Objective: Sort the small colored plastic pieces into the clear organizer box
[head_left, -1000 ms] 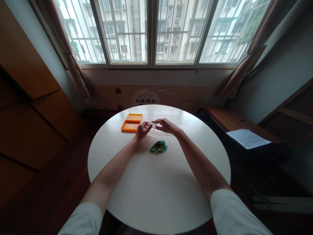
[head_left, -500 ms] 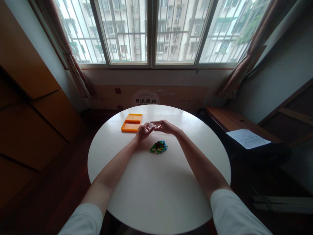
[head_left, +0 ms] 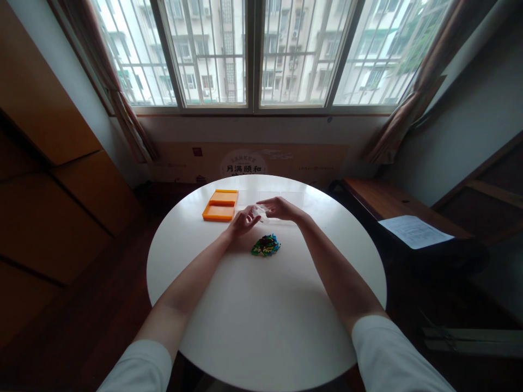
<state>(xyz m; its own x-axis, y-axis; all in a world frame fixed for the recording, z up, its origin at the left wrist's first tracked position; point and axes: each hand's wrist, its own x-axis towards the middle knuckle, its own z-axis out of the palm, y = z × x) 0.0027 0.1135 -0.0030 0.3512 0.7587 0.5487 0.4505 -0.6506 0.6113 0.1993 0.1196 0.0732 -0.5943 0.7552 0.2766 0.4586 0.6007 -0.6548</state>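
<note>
Left hand [head_left: 244, 220] and right hand [head_left: 281, 209] have edged slightly to the right, and more of the clear plastic [head_left: 259, 212] shows between them than half a second ago; the pile and tray stay put. Both hands hold the plastic: the left's fingers curl at its left side with the thumb stretched beneath, the right's bend over it from above. How tightly they pinch cannot be told. Just nearer the body lies the pile [head_left: 266, 246] of small green, blue, black and yellow pieces, apart from the fingers. Beyond the left hand sits the orange tray [head_left: 220, 211], on the white table [head_left: 265, 316]. Past the far edge, a panel [head_left: 318, 157] reads 月满颐和, its next line cut off by the table. Print on the paper [head_left: 414, 231] at right is too small to read.
</note>
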